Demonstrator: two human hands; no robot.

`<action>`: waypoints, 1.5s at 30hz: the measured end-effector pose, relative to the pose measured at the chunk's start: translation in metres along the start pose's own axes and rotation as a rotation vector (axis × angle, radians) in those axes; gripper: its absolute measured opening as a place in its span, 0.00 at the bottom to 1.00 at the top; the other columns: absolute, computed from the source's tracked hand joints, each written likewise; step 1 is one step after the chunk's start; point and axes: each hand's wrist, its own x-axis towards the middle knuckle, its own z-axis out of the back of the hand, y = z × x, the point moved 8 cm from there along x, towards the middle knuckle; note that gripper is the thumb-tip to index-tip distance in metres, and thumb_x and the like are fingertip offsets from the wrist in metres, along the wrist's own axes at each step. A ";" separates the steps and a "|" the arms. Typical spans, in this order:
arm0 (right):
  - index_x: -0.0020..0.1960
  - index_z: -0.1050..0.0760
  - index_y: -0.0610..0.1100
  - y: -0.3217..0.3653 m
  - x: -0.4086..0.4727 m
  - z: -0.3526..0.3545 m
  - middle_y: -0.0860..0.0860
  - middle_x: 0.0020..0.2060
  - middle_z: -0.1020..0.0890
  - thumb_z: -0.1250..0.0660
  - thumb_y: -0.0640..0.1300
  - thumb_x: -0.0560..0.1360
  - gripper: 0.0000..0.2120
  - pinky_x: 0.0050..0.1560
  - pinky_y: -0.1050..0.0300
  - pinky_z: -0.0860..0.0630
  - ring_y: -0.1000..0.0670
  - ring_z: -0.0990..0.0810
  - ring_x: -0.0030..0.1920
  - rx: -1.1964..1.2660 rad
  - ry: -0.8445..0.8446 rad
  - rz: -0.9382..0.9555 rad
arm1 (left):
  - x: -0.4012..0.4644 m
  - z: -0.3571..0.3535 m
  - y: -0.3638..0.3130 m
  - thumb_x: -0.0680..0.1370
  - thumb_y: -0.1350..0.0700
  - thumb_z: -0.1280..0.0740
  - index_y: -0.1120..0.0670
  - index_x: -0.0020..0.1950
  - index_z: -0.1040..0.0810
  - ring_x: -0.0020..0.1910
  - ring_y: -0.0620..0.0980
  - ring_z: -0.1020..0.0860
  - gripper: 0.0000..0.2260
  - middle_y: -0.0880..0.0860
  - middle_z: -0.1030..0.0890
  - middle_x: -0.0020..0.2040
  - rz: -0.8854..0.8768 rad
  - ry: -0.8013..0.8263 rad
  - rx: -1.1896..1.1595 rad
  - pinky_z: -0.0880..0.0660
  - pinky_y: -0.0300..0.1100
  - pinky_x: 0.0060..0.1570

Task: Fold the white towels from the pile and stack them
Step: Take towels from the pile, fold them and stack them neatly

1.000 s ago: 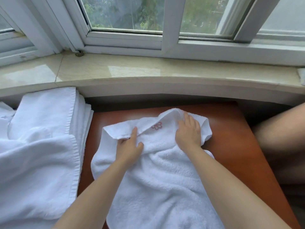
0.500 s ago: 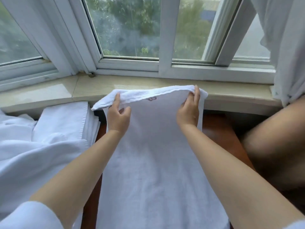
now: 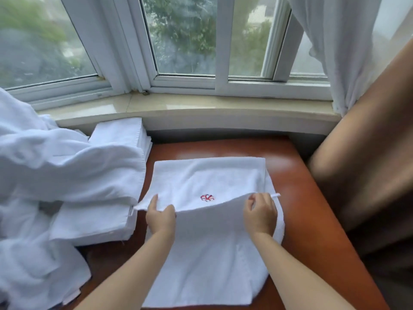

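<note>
Towel spread on brown bench, red emblem up, top layer doubled toward the near side. Left hand pinching that layer's edge near its left corner; right hand pinching the same edge near the right. Folded stack and loose pile just left.

Both bare forearms reach forward over the white towel. The left hand pinches its folded edge near the left corner, thumb on top. The right hand grips that edge near the right corner, fingers curled.
</note>
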 end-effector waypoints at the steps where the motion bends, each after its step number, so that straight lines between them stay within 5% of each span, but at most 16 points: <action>1: 0.37 0.24 0.33 -0.006 -0.014 0.001 0.36 0.37 0.23 0.32 0.28 0.68 0.03 0.39 0.44 0.27 0.35 0.23 0.38 0.005 0.010 -0.016 | -0.008 0.010 0.004 0.72 0.68 0.37 0.52 0.70 0.27 0.32 0.53 0.25 0.27 0.59 0.20 0.48 -0.043 -0.004 0.033 0.23 0.44 0.42; 3: 0.41 0.24 0.34 -0.019 -0.037 0.003 0.37 0.42 0.23 0.33 0.28 0.69 0.03 0.38 0.47 0.28 0.36 0.22 0.41 0.037 0.043 -0.070 | -0.026 0.025 0.010 0.73 0.67 0.37 0.51 0.70 0.26 0.38 0.55 0.23 0.26 0.57 0.20 0.52 -0.151 -0.006 0.100 0.22 0.47 0.49; 6: 0.51 0.26 0.37 -0.044 -0.066 -0.008 0.41 0.51 0.26 0.34 0.35 0.72 0.08 0.38 0.53 0.33 0.37 0.22 0.45 -0.022 0.214 -0.172 | -0.043 0.040 0.038 0.74 0.66 0.36 0.50 0.65 0.23 0.35 0.44 0.25 0.21 0.49 0.22 0.46 -0.161 0.002 0.199 0.27 0.29 0.40; 9: 0.63 0.31 0.43 -0.056 -0.096 -0.023 0.47 0.60 0.29 0.35 0.46 0.76 0.17 0.52 0.54 0.28 0.46 0.25 0.57 -0.266 0.428 -0.136 | -0.050 0.049 0.076 0.77 0.62 0.33 0.52 0.66 0.23 0.44 0.45 0.23 0.18 0.52 0.20 0.54 -0.010 0.121 0.363 0.29 0.30 0.42; 14: 0.74 0.41 0.47 -0.052 -0.140 -0.039 0.48 0.74 0.42 0.43 0.58 0.78 0.28 0.73 0.51 0.48 0.47 0.40 0.71 -0.448 0.554 -0.006 | -0.058 0.056 0.089 0.79 0.61 0.34 0.52 0.69 0.26 0.60 0.43 0.29 0.19 0.49 0.26 0.66 -0.066 0.240 0.447 0.32 0.35 0.57; 16: 0.75 0.43 0.47 -0.052 -0.148 -0.042 0.47 0.75 0.44 0.46 0.58 0.79 0.28 0.75 0.50 0.53 0.47 0.41 0.72 -0.504 0.567 0.019 | -0.062 0.057 0.091 0.78 0.61 0.34 0.50 0.70 0.27 0.58 0.38 0.29 0.20 0.47 0.27 0.66 -0.088 0.285 0.458 0.33 0.32 0.57; 21: 0.78 0.49 0.46 -0.051 -0.150 -0.047 0.46 0.76 0.47 0.48 0.57 0.80 0.31 0.76 0.48 0.56 0.45 0.42 0.73 -0.536 0.580 0.005 | -0.054 0.064 0.095 0.77 0.60 0.31 0.46 0.68 0.26 0.45 0.29 0.25 0.21 0.43 0.26 0.58 -0.068 0.354 0.432 0.32 0.19 0.39; 35: 0.78 0.56 0.45 -0.041 -0.114 -0.084 0.43 0.76 0.51 0.51 0.58 0.80 0.32 0.75 0.47 0.57 0.43 0.44 0.74 -0.677 0.648 -0.009 | -0.002 0.039 0.080 0.73 0.58 0.27 0.48 0.66 0.23 0.48 0.38 0.22 0.22 0.47 0.21 0.56 -0.042 0.514 0.408 0.29 0.21 0.43; 45: 0.78 0.55 0.45 -0.036 -0.074 -0.110 0.42 0.76 0.49 0.51 0.58 0.80 0.32 0.75 0.47 0.57 0.42 0.43 0.73 -0.728 0.596 -0.036 | 0.034 -0.004 0.067 0.73 0.57 0.27 0.45 0.65 0.23 0.42 0.32 0.23 0.21 0.44 0.22 0.53 -0.057 0.574 0.404 0.30 0.20 0.40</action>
